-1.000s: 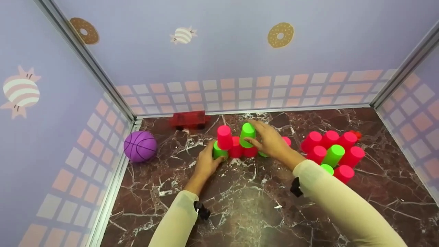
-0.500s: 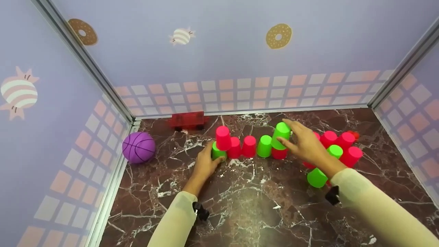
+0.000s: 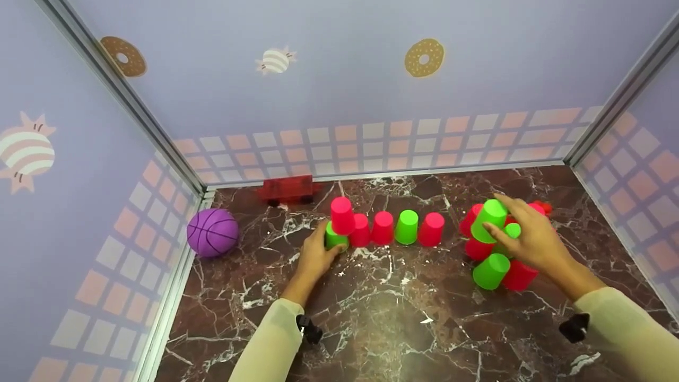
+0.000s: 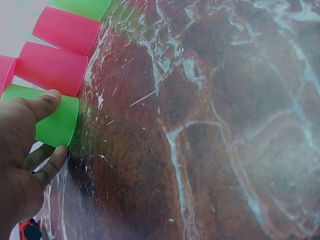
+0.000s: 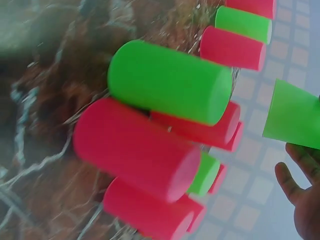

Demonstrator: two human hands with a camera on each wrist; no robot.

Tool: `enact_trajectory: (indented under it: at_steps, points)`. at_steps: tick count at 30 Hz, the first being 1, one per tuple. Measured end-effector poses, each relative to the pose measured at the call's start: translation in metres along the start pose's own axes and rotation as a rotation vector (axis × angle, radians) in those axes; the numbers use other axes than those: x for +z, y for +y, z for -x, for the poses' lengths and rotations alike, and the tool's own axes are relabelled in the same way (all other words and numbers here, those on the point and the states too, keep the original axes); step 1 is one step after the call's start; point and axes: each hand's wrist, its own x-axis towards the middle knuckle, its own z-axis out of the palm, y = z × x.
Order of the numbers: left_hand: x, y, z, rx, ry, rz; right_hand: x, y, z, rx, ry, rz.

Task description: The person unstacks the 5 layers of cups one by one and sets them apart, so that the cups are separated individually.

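Note:
My left hand (image 3: 313, 258) grips a green cup (image 4: 57, 122) that stands upside down at the left end of a row. A pink cup (image 3: 342, 215) sits on top, over the joint between this green cup and the pink cup (image 3: 360, 232) beside it. Further right in the row stand another pink cup (image 3: 382, 228), a green cup (image 3: 407, 227) and a pink cup (image 3: 431, 229). My right hand (image 3: 533, 239) holds a second green cup (image 5: 292, 115), raised over the right-hand cluster, fingers behind and thumb in front; it hides part of the cluster.
The cluster of upside-down cups includes a green cup (image 3: 491, 271) and a pink cup (image 3: 520, 276) at its front. A purple ball (image 3: 212, 232) lies by the left wall, and a red toy vehicle (image 3: 288, 189) near the back wall. Patterned walls (image 3: 339, 95) enclose the marbled surface (image 3: 382, 318).
My right hand has carried its green cup rightward, from above the row to over the cluster, uncovering the row's right end. The left hand keeps its grip on its cup.

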Motion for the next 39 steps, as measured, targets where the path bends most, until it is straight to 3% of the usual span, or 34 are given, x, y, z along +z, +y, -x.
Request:
enact_trajectory:
  at_steps: [5,11,27,35,39]
  points:
    - [0.012,-0.020,-0.003,-0.010,0.001,-0.085,-0.011,0.016,0.018,0.001,0.053,0.033]
    - [0.014,-0.027,-0.004,-0.014,-0.016,-0.102,-0.025,0.039,0.041,0.032,0.097,0.073]
    - [0.012,-0.024,-0.003,-0.030,-0.008,-0.090,-0.038,0.082,0.086,0.158,0.148,0.102]
    - [0.014,-0.025,-0.005,-0.058,-0.045,-0.102,-0.026,0.093,0.104,0.179,0.123,0.068]
    - [0.015,-0.022,-0.004,-0.040,-0.031,-0.097,-0.019,0.096,0.111,0.186,0.102,0.030]
